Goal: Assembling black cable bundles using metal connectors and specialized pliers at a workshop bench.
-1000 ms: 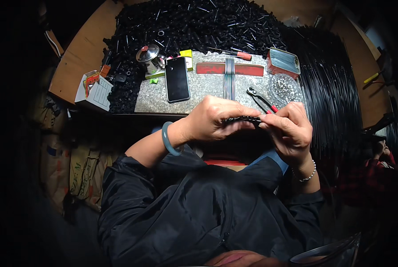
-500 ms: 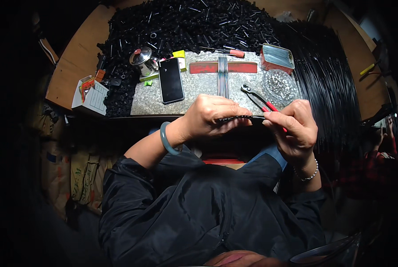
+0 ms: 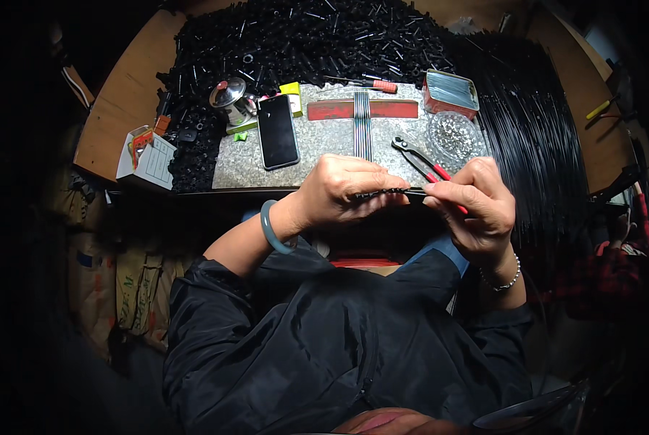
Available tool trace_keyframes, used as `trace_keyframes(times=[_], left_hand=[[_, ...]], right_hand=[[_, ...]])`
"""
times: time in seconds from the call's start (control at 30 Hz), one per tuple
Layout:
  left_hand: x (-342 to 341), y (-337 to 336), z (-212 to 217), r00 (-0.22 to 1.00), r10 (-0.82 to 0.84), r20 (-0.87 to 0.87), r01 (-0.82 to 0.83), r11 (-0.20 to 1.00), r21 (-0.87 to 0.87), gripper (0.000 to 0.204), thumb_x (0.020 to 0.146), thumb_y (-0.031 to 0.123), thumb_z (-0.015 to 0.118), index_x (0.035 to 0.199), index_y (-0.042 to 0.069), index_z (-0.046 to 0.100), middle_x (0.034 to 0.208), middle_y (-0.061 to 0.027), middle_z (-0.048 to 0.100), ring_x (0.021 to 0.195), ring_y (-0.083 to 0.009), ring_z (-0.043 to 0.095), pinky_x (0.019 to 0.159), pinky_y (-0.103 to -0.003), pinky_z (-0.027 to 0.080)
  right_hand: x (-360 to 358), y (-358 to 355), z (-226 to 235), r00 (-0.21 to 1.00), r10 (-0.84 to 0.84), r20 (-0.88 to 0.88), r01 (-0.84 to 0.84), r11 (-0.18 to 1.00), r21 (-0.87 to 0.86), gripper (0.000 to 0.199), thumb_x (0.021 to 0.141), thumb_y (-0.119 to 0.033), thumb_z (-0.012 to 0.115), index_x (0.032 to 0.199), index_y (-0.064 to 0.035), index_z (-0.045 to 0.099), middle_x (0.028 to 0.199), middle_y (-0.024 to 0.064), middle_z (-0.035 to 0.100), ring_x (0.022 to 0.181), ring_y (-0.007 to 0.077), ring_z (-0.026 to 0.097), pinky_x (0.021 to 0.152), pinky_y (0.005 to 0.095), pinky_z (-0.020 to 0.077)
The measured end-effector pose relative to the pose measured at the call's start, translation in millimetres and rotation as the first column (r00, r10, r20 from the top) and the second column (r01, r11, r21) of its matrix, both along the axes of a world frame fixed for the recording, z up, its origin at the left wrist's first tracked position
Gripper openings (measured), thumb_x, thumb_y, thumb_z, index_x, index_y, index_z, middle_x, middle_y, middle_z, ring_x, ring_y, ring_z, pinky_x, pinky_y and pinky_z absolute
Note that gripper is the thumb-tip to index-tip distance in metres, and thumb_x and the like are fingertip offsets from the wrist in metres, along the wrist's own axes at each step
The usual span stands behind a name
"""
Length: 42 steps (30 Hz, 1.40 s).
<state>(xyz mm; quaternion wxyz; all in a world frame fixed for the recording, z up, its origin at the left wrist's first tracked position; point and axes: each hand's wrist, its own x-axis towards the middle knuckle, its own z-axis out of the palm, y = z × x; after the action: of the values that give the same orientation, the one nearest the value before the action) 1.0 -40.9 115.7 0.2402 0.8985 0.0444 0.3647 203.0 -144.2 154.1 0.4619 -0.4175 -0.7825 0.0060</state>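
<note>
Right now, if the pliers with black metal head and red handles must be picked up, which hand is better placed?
Probably the right hand: it is beside the red-handled pliers, though it seems to pinch a thin piece. The left hand is farther away, holding a dark, bumpy strip.

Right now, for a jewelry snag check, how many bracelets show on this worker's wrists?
2: a blue-grey bangle on the left wrist and a silvery beaded bracelet on the right wrist. The sleeves could hide others.

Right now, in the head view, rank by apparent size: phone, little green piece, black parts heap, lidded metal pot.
1. Black parts heap
2. Phone
3. Lidded metal pot
4. Little green piece
</note>
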Motion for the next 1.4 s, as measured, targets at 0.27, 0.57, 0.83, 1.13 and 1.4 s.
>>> trace_keyframes(times=[0.27, 0.57, 0.83, 1.13, 1.4], left_hand=[[-1, 1, -1, 1.000, -0.016, 0.027, 0.017, 1.000, -0.027, 0.020, 0.075, 0.008, 0.063, 0.095, 0.003, 0.068, 0.078, -0.0063, 0.069, 0.077, -0.0238, 0.068, 0.068, -0.032, 0.055], [-1, 0, -1, 1.000, 0.003, 0.003, -0.003, 1.000, -0.002, 0.020, 0.075, 0.007, 0.063, 0.094, 0.003, 0.068, 0.077, -0.0076, 0.069, 0.073, -0.0240, 0.068, 0.068, -0.033, 0.055], [0, 1, 0, 1.000, -0.003, 0.017, 0.003, 1.000, 0.002, 0.021, 0.072, 0.008, 0.064, 0.092, 0.003, 0.068, 0.079, -0.0099, 0.068, 0.075, -0.0257, 0.068, 0.068, -0.033, 0.055], [1, 1, -4, 1.000, 0.000, -0.003, 0.001, 0.998, 0.056, 0.019, 0.074, 0.012, 0.066, 0.090, 0.002, 0.067, 0.078, -0.0114, 0.067, 0.077, -0.0269, 0.068, 0.067, -0.033, 0.055], [1, 0, -5, 1.000, -0.013, 0.019, 0.014, 1.000, -0.016, 0.033, 0.075, 0.032, 0.072, 0.087, 0.001, 0.067, 0.079, -0.0132, 0.067, 0.075, -0.0286, 0.067, 0.066, -0.034, 0.055]], right_hand=[[1, 0, -2, 0.998, -0.050, 0.042, 0.049, 0.998, 0.028, 0.016, 0.069, -0.009, 0.075, 0.084, -0.0096, 0.068, 0.063, -0.0015, 0.049, 0.059, 0.0146, 0.043, 0.058, 0.0283, 0.0319], [2, 0, -3, 0.999, 0.031, -0.022, -0.033, 0.997, -0.075, 0.019, 0.068, -0.002, 0.074, 0.086, -0.0054, 0.069, 0.066, 0.0012, 0.049, 0.063, 0.0149, 0.043, 0.060, 0.0265, 0.0329], [2, 8, 4, 0.983, -0.001, 0.182, -0.027, 0.988, 0.152, 0.026, 0.062, -0.007, 0.075, 0.087, -0.0079, 0.070, 0.065, -0.0005, 0.048, 0.060, 0.0145, 0.042, 0.058, 0.0272, 0.0335], [-3, 15, 1, 0.981, 0.099, 0.164, -0.119, 0.986, 0.119, 0.028, 0.065, -0.013, 0.070, 0.092, -0.0113, 0.070, 0.063, -0.0022, 0.046, 0.057, 0.0135, 0.044, 0.057, 0.0271, 0.0341], [-1, 14, 3, 0.976, 0.119, 0.184, -0.138, 0.986, 0.093, 0.030, 0.067, -0.014, 0.069, 0.098, -0.0141, 0.070, 0.063, -0.0029, 0.047, 0.057, 0.0131, 0.046, 0.057, 0.0270, 0.0343]])
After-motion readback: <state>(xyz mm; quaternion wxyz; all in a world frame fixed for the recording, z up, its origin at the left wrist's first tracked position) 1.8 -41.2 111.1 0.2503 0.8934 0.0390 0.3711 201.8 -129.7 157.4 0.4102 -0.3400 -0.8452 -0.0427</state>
